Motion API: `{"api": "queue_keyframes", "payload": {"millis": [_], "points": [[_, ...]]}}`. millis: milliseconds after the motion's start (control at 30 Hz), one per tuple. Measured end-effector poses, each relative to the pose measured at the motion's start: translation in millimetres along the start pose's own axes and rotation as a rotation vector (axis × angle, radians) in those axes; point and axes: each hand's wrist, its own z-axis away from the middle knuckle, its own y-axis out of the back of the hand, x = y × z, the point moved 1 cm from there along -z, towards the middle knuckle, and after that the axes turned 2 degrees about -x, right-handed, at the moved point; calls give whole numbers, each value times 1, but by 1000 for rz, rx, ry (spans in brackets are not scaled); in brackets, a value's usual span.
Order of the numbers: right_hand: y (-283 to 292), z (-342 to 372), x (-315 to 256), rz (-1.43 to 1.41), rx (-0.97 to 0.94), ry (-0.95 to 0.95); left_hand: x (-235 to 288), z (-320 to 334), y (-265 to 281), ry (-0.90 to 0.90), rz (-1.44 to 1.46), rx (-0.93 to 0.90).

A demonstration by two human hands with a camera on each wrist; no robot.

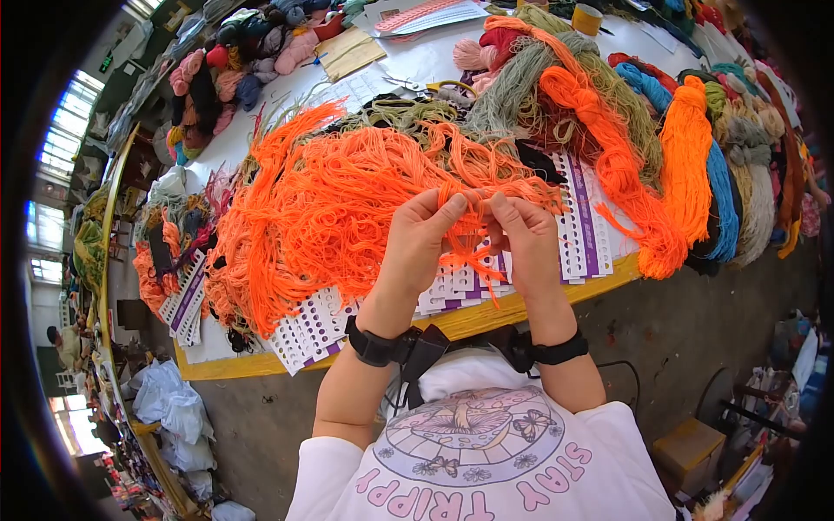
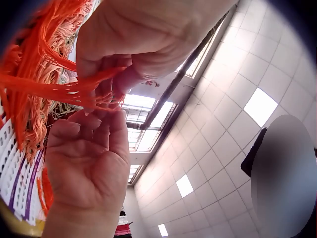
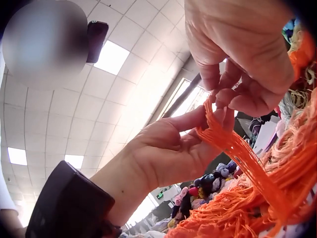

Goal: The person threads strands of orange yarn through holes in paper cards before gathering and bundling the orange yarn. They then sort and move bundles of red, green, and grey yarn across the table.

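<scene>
Loose bright orange thread [image 1: 321,200] lies in a large tangled heap on the table, with paler peach strands mixed in. Over its right front part, my left hand [image 1: 415,239] pinches a bundle of orange thread between thumb and fingers. Close beside it, the right hand [image 1: 528,239] pinches the end of the same bundle, fingertips almost meeting. In the left wrist view the bundle [image 2: 54,90] stretches from the heap to both hands. The right wrist view shows the strands [image 3: 242,153] running down from the left hand [image 3: 163,153] into the heap.
White punched cards [image 1: 308,334] with purple stripes lie under the heap along the yellow table edge [image 1: 234,368]. Orange, blue and grey skeins [image 1: 686,165] hang over the right edge. Scissors [image 1: 452,85] and papers lie behind, with more yarn bundles [image 1: 295,52] at the back left.
</scene>
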Motion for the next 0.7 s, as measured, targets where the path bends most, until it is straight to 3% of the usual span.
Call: {"api": "queue_keyframes", "payload": {"millis": [100,300,400,500,600,700], "points": [[-10,1,0,269,40,195,-2,-1,1,-8,44,-8],[-8,1,5,189,61,136,0,-1,-3,20,73,-9],[-3,-2,10,411,-1,150,-3,-2,0,51,68,-11],[-5,-2,11,407,16,192,-1,-3,-4,76,100,-74],[2,-2,12,508,121,462,4,-1,-10,73,144,108],[19,7,-17,-314,163,275,2,-15,51,-31,503,25]]}}
